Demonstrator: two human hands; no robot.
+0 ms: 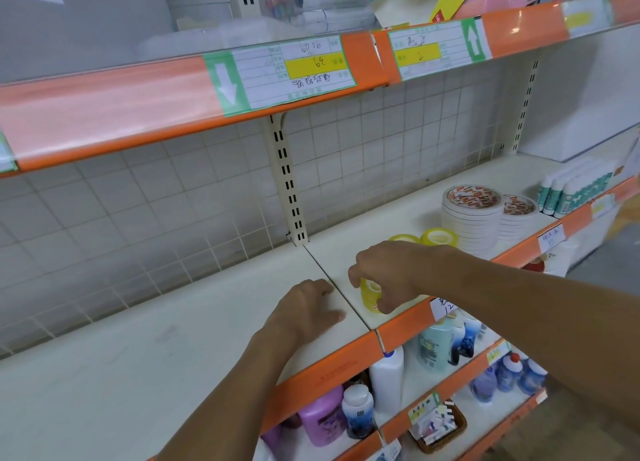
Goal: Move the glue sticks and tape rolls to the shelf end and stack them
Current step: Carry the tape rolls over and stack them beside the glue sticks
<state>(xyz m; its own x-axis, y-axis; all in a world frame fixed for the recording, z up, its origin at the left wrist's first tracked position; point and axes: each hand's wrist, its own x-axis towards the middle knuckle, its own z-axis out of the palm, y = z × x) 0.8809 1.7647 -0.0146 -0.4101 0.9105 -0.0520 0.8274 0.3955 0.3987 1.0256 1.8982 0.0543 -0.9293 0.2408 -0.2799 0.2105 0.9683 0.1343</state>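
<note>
My right hand [391, 277] curls round a small yellow-clear tape roll [371, 294] near the front edge of the white shelf [173, 349]. My left hand [304, 308] rests flat on the shelf just left of the panel seam, fingers relaxed, holding nothing. Behind my right hand stand two more yellow tape rolls [438, 237]. Farther right rise two stacks of white tape rolls with red-printed cores [472, 218]. Several white and teal glue sticks [571, 192] lie side by side at the right end.
An orange-edged upper shelf [138, 114] with price labels overhangs the work area. A slotted upright post [289, 183] stands at the back by the seam. Lower shelves hold bottles [356, 408] and a basket [438, 426]. The shelf left of the seam is bare.
</note>
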